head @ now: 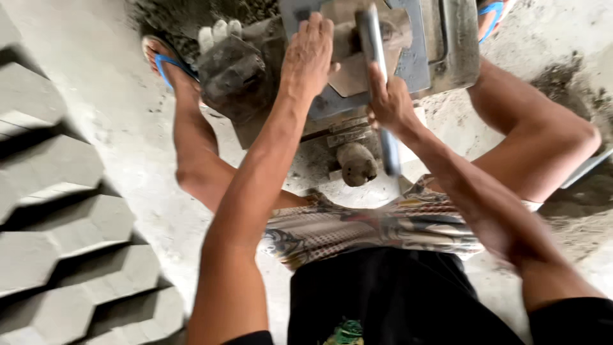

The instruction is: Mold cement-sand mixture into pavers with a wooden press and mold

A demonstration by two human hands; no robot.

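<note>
1. Pale grey concrete floor underfoot, dusty and specked with dark grit; a heap of dark, damp mix sits at the top left edge, more of it scattered on the far right.
2. Far left: a row of grey hexagonal paving blocks, packed edge to edge, running down the left edge of the view.
3. A foot in a blue flip-flop is planted just left of the mould, the bare shin angling down from it. A second blue sandal peeks in at the top right.
4. A grimy work glove lies against the left side of the metal block mould, which stands between the knees.
5. Left hand is laid palm down on the mould's top, fingers spread flat — its grip is pressing, not clamped round anything.
6. Right hand: grip wrapped tight around the metal lever handle, which runs upright across the mould's middle.
7. Patterned shorts and both forearms cover the mould's near side; a stubby grey cylinder shows just beneath it.
</note>
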